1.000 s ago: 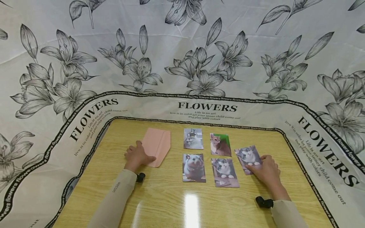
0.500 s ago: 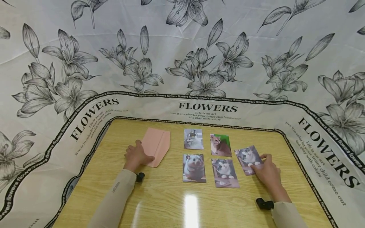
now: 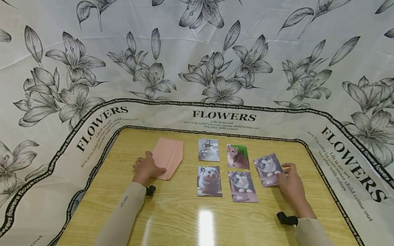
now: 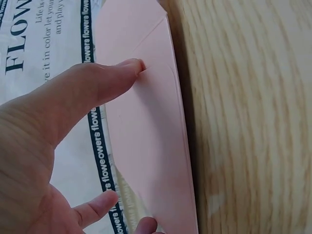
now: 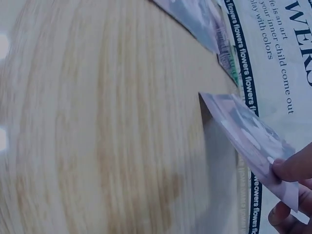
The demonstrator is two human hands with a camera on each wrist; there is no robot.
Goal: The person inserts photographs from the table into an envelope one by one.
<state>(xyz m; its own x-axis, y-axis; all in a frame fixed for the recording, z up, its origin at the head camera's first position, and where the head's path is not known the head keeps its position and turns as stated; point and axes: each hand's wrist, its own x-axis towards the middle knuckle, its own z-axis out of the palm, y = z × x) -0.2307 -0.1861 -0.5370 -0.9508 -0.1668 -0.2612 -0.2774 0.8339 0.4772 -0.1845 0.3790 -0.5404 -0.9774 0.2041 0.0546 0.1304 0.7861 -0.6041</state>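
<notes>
The right grip (image 3: 292, 186) pinches a cat card (image 3: 267, 168), tilted; left grip (image 3: 145, 168) spread, thumb (image 4: 114, 78) on the pink envelope (image 3: 170, 155)!

The yellow wood-grained table (image 3: 172, 213) bore a hamster card (image 3: 209, 181), with a pale grey card (image 3: 208, 150) at twelve o'clock from it, a reddish-cat card (image 3: 238, 157) at two, a grey-and-white-cat card (image 3: 243, 187) at three, and a bright white glare (image 3: 205, 229) across the wood at six.

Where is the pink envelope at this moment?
In the head view, the pink envelope is left of centre, held by the left hand, with the photo cards to its right.
</notes>
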